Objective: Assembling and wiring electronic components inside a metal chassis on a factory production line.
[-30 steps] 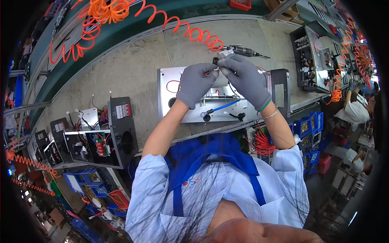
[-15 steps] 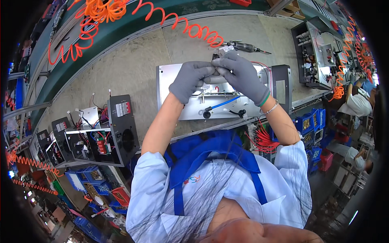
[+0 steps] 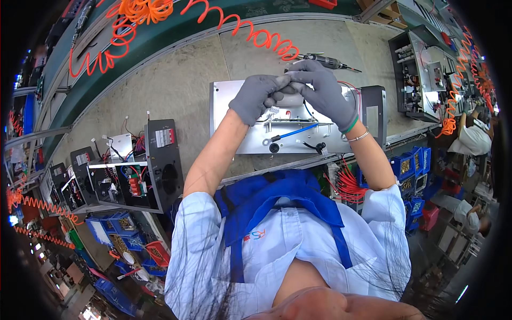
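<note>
My left hand [image 3: 255,100] and my right hand [image 3: 329,97], both in grey gloves, meet over a silver metal panel [image 3: 226,133] on the bench. Their fingertips are pinched together; whatever sits between them is hidden by the gloves. Just below the fingers, a small white connector [image 3: 274,110] shows beside my left hand. Part of a pale rounded piece [image 3: 290,100] appears under the fingers. On the panel lie a blue cable [image 3: 298,132] with a ring terminal and a short black cable [image 3: 314,147]. A dark end plate [image 3: 373,114] stands at the panel's right.
Beyond my hands lies a power screwdriver [image 3: 332,62] near a coiled orange air hose [image 3: 258,37]. Open device housings stand at left [image 3: 162,184] and far right [image 3: 418,74]. Red wires [image 3: 349,186] bundle at the near edge, beside blue parts bins [image 3: 406,165].
The dark piece and white block that showed above my fingertips are now out of sight. My right fingers have shifted over the left fingertips. The whole view has moved slightly.
</note>
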The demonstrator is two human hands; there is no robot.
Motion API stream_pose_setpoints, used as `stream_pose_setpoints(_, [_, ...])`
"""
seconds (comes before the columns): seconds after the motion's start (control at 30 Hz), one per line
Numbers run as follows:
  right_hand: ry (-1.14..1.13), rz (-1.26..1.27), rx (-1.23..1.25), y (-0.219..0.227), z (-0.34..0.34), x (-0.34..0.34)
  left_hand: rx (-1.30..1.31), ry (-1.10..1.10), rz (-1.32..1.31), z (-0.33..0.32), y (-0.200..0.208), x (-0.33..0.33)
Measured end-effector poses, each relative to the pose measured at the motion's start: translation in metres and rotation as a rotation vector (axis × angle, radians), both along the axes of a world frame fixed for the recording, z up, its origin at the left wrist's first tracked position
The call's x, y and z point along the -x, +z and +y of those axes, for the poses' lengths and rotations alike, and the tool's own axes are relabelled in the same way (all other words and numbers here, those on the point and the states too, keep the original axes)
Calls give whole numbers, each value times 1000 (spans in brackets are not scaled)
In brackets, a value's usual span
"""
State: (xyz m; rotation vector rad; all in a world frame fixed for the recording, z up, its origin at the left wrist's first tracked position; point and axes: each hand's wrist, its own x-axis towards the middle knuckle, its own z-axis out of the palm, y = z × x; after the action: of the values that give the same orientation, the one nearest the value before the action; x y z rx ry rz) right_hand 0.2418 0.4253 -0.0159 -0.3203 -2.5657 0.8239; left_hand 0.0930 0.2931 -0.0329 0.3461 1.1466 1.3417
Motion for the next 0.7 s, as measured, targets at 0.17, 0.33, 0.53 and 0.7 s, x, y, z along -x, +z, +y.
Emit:
stream_pose_setpoints(0.17, [0,-20,35,-6,3,0,52,4,24,2,-5,4])
stream_pose_setpoints(0.33, [-54,-58,304,-4,-2,7,103,-41,15,1,-3,17])
stream_pose_setpoints(0.53, [-37,-105,297,-7,6,20,158,-111,68,-2,8,41])
stream_pose_setpoints(0.7, [81,-130,597,-18,15,33,203,-203,65,-11,-6,49])
